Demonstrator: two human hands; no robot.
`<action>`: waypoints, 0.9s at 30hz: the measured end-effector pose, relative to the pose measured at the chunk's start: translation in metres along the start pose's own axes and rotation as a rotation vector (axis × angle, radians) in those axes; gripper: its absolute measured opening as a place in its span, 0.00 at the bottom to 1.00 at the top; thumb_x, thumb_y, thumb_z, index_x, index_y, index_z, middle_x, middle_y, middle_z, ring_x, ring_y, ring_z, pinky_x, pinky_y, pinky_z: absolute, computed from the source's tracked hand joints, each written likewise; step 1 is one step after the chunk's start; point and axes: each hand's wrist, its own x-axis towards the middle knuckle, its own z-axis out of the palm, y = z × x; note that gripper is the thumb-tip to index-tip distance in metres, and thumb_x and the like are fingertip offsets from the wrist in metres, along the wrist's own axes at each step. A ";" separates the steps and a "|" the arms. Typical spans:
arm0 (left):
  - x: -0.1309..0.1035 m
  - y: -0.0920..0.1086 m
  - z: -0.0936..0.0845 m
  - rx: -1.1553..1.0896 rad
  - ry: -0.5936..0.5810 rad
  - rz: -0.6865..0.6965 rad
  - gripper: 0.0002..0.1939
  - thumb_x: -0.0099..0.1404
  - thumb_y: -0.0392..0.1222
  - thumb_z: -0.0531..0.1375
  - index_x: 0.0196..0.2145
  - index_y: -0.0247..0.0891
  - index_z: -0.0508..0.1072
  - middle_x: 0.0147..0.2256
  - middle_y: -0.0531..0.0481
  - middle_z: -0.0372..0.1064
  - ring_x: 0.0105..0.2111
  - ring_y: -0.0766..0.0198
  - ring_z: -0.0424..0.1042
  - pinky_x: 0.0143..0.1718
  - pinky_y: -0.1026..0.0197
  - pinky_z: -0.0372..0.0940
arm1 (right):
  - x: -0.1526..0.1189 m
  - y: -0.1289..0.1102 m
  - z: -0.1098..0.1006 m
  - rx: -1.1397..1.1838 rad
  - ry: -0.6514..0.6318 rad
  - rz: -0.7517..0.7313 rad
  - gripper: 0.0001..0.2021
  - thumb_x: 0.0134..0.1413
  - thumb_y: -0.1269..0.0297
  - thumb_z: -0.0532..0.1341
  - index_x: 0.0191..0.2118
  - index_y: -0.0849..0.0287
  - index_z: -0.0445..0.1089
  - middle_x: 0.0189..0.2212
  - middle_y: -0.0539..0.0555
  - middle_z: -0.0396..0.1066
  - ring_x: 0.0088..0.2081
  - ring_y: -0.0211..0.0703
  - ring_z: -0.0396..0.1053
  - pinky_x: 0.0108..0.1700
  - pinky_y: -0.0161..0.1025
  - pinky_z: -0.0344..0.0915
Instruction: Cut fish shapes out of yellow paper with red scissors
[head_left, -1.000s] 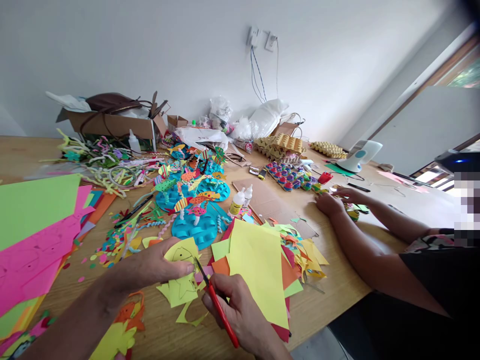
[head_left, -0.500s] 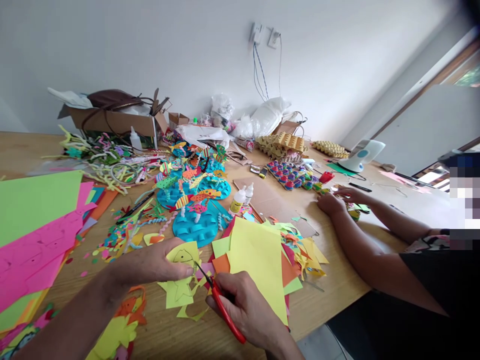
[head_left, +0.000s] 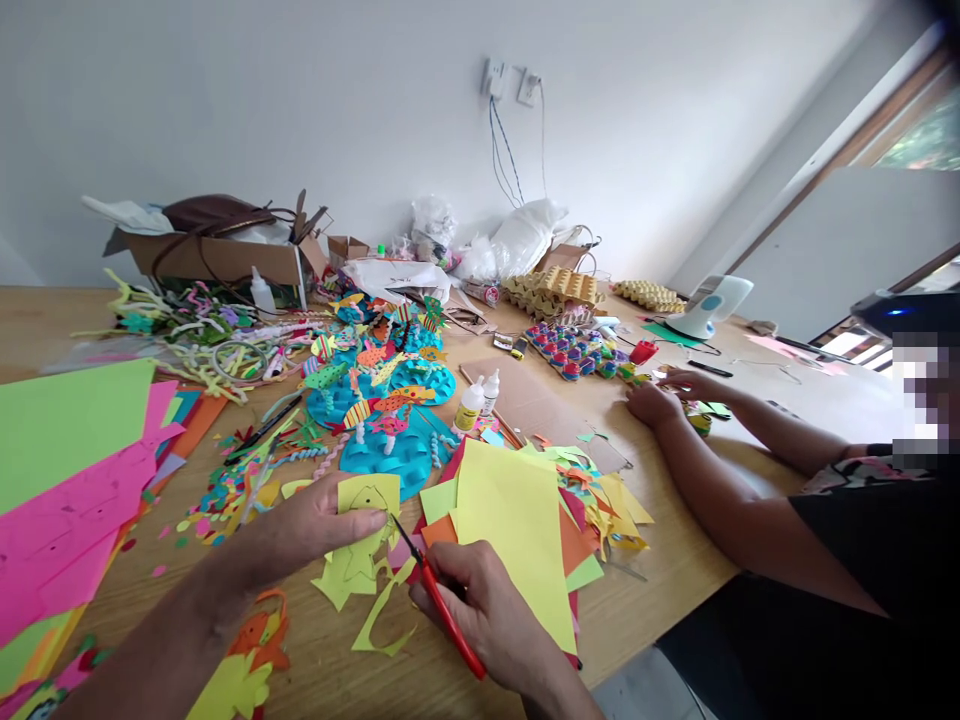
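My left hand (head_left: 330, 520) pinches a piece of yellow paper (head_left: 358, 565) that has a fish outline drawn on it. Closed around the red handles of a pair of scissors (head_left: 446, 615) is my right hand (head_left: 487, 620). The scissor blades point up and left and meet the paper's right edge near my left thumb. A curved yellow offcut (head_left: 382, 620) hangs or lies below the blades; I cannot tell if it is still joined. Right of the scissors lies a stack of coloured sheets with a yellow sheet (head_left: 510, 530) on top.
Blue paper bases with paper fish (head_left: 394, 450) stand ahead, beside glue bottles (head_left: 470, 404). Green and pink sheets (head_left: 67, 430) lie at left, cut yellow shapes (head_left: 232, 690) in front. At right, a co-worker's hands (head_left: 656, 405) work near painted egg cartons (head_left: 574, 350).
The view has shifted slightly. The yellow paper has tilted in my left hand, and the curved offcut below the blades shows more fully. The scissors stay at the paper's edge.
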 end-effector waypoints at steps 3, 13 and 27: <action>-0.001 0.002 0.002 -0.025 -0.017 0.017 0.11 0.54 0.47 0.63 0.34 0.40 0.74 0.28 0.52 0.74 0.27 0.61 0.70 0.27 0.64 0.65 | 0.001 0.002 0.002 0.056 0.007 -0.013 0.17 0.59 0.62 0.55 0.21 0.59 0.52 0.17 0.43 0.48 0.21 0.32 0.45 0.21 0.30 0.44; 0.002 -0.007 -0.002 0.011 -0.055 -0.021 0.11 0.53 0.48 0.61 0.29 0.38 0.69 0.27 0.52 0.71 0.30 0.57 0.72 0.30 0.60 0.67 | -0.001 0.001 0.006 0.091 -0.015 0.009 0.17 0.58 0.61 0.55 0.21 0.58 0.53 0.16 0.43 0.50 0.19 0.32 0.47 0.20 0.30 0.44; 0.003 -0.014 -0.003 -0.071 -0.052 -0.011 0.13 0.55 0.49 0.63 0.32 0.38 0.70 0.29 0.51 0.72 0.28 0.60 0.71 0.29 0.61 0.67 | 0.000 0.005 0.008 0.058 0.027 -0.020 0.17 0.57 0.61 0.57 0.21 0.58 0.52 0.17 0.43 0.49 0.20 0.31 0.46 0.21 0.30 0.43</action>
